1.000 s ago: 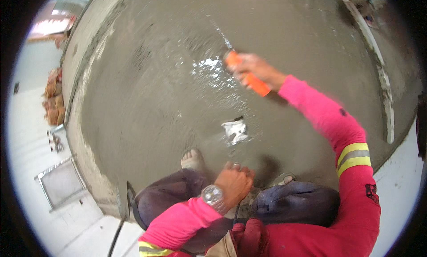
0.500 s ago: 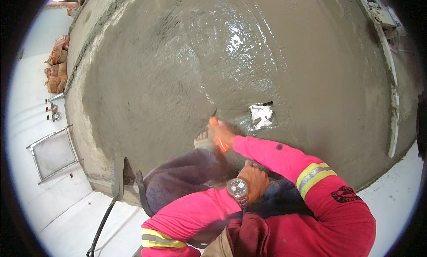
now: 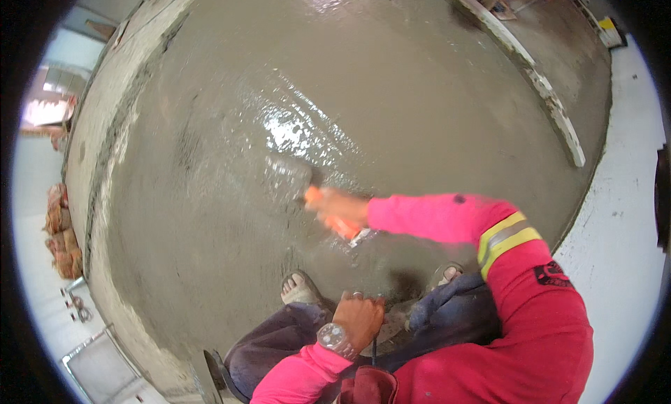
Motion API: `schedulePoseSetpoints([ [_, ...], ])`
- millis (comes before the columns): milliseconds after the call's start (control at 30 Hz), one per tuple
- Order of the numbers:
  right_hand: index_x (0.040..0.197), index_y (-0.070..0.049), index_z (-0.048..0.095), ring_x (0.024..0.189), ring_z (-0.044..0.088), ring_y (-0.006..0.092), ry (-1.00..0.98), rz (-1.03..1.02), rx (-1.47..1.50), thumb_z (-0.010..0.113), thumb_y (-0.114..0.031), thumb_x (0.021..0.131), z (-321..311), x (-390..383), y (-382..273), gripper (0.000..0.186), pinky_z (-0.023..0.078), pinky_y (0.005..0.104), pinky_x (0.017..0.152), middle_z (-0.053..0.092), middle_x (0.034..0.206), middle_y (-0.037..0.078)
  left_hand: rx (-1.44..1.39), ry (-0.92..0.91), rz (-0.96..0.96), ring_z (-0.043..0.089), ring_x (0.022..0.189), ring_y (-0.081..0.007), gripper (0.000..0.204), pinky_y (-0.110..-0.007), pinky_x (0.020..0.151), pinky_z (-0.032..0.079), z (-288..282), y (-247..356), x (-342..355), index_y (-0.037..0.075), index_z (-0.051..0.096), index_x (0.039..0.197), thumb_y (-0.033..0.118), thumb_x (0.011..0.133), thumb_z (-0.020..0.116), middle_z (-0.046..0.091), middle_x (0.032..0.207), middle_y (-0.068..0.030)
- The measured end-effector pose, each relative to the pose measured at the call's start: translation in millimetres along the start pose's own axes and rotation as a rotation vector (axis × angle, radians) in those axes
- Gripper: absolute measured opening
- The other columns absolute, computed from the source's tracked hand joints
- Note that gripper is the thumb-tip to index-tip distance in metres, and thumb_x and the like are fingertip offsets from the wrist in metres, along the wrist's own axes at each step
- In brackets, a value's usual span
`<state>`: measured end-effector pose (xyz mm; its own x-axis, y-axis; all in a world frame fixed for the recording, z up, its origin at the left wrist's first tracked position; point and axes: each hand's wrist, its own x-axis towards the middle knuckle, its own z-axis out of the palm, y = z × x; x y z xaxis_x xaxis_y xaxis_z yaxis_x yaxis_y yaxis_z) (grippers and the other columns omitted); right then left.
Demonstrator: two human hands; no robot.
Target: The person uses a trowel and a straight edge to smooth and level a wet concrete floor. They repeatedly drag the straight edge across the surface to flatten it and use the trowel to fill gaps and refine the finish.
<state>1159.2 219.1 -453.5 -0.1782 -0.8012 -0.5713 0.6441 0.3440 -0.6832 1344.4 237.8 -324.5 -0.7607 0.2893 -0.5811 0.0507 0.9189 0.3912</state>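
Observation:
Wet grey cement (image 3: pixel 196 222) covers the floor before me, glossy in the middle. My right hand (image 3: pixel 339 205) is closed round the orange handle (image 3: pixel 344 226) of a trowel, whose motion-blurred blade (image 3: pixel 286 168) lies over the wet surface. A white patch (image 3: pixel 359 239) in the cement is mostly hidden behind that hand. My left hand (image 3: pixel 356 316), wearing a metal watch (image 3: pixel 333 335), is closed between my knees; what it grips is too hidden to name. My two feet (image 3: pixel 295 289) in sandals are on the cement below.
A long white-crusted strip (image 3: pixel 538 82) lies along the right, beside a white wall (image 3: pixel 629 159), with clutter at the upper right. Stacked brown sacks (image 3: pixel 61 243) and a metal frame (image 3: pixel 101 362) are at the left. A flat grey blade (image 3: pixel 206 376) shows near my left knee.
My right hand and trowel have swept back toward my feet, then forward again over the cement beside the white patch. The camera's view has shifted; my left hand stays between my knees.

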Motion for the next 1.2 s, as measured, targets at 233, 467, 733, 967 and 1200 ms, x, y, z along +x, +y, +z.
schedulePoseSetpoints([
  [233,0.104,0.002,0.047,0.081,0.063,0.0404,0.883,-0.674,-1.169,0.059,-0.017,0.077,-189,-23,-142,0.035,0.050,0.0495,0.071,0.063,0.088,0.026,-0.003,-0.094,-0.020,0.064,0.084,-0.0289,0.032,-0.041,0.076,0.044,-20,1,-3,0.006,0.059,0.100,0.034,0.084,0.059,0.067,0.081,-0.0107],
  [467,0.117,0.003,0.040,0.090,0.063,0.0428,1.274,-0.101,-1.589,0.063,-0.016,0.080,-325,-42,-227,0.047,0.052,0.0490,0.077,0.060,0.103,0.027,-0.024,-0.171,-0.034,0.064,0.087,-0.0308,0.037,-0.042,0.078,0.047,-22,-1,9,0.009,0.060,0.099,0.042,0.083,0.057,0.067,0.085,-0.0145],
  [733,0.129,0.004,0.035,0.089,0.063,0.0428,1.277,-0.174,-1.670,0.059,-0.013,0.082,-345,-56,-180,0.056,0.052,0.0488,0.075,0.058,0.106,0.028,-0.052,-0.111,-0.016,0.063,0.084,-0.0287,0.035,-0.041,0.075,0.044,-20,0,14,0.007,0.058,0.100,0.039,0.087,0.055,0.066,0.083,-0.0106],
  [967,0.130,0.001,0.038,0.096,0.060,0.0437,1.225,-0.006,-1.425,0.055,-0.020,0.084,-378,-72,-175,0.054,0.049,0.0502,0.082,0.056,0.113,0.028,-0.039,-0.140,-0.017,0.063,0.081,-0.0291,0.035,-0.042,0.074,0.045,-18,-3,23,0.007,0.059,0.100,0.040,0.087,0.055,0.065,0.082,-0.0111],
  [1200,0.134,0.002,0.037,0.105,0.058,0.0404,1.306,-0.050,-1.417,0.052,-0.017,0.085,-380,-56,-196,0.055,0.048,0.0487,0.088,0.053,0.120,0.027,-0.054,-0.098,-0.047,0.063,0.079,-0.0290,0.035,-0.041,0.072,0.045,-14,-6,22,0.008,0.058,0.099,0.039,0.084,0.058,0.065,0.080,-0.0101],
])
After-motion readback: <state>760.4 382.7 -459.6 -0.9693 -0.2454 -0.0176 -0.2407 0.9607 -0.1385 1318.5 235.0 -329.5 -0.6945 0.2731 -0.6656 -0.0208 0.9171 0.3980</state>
